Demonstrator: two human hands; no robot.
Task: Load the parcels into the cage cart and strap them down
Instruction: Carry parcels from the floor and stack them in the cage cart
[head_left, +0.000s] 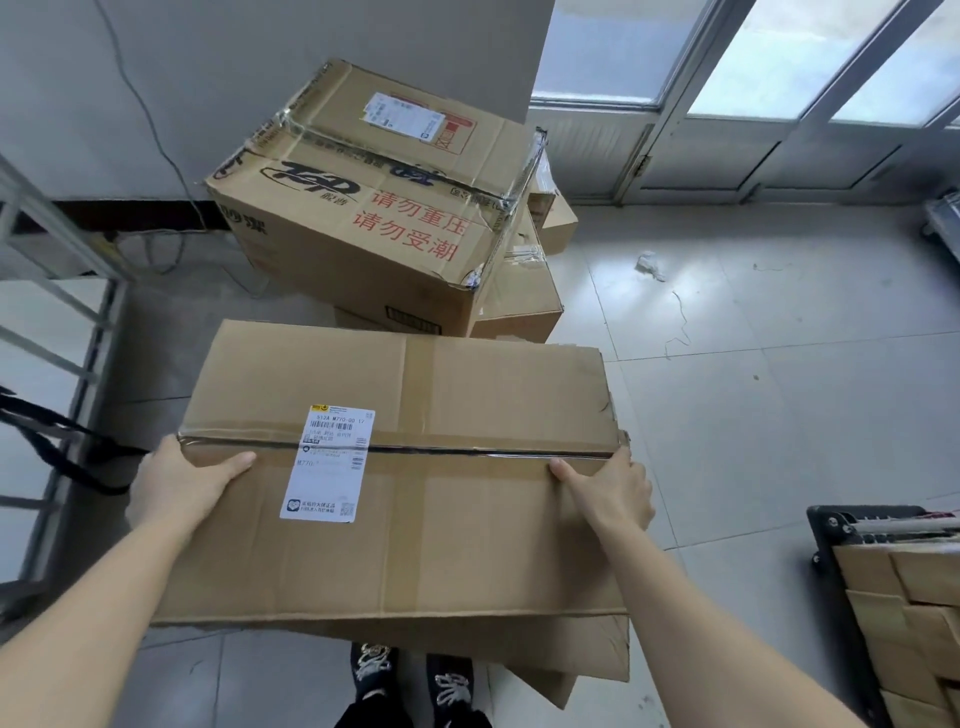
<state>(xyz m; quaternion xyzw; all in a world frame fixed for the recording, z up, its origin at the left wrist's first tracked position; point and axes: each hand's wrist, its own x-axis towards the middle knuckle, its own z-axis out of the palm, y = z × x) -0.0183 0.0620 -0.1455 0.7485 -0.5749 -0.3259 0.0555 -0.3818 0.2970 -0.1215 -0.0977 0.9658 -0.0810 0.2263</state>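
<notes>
I hold a large flat cardboard parcel (467, 519) with a white shipping label in front of me, above my shoes. My left hand (182, 478) grips its left edge, thumb lying on top. My right hand (608, 493) grips its right edge the same way. Beyond it a bigger carton with red printed characters (374, 208) lies tilted on top of other cardboard boxes (519, 296) on the floor. The grey metal bars of the cage cart (62, 322) stand at the left edge, with a black strap (62, 447) hanging from them.
A black trolley with flattened cardboard (893, 597) stands at the lower right. Crumpled white paper (652, 265) and a thread lie on the grey tiled floor. A cable runs down the wall at the back left. Glass doors fill the upper right.
</notes>
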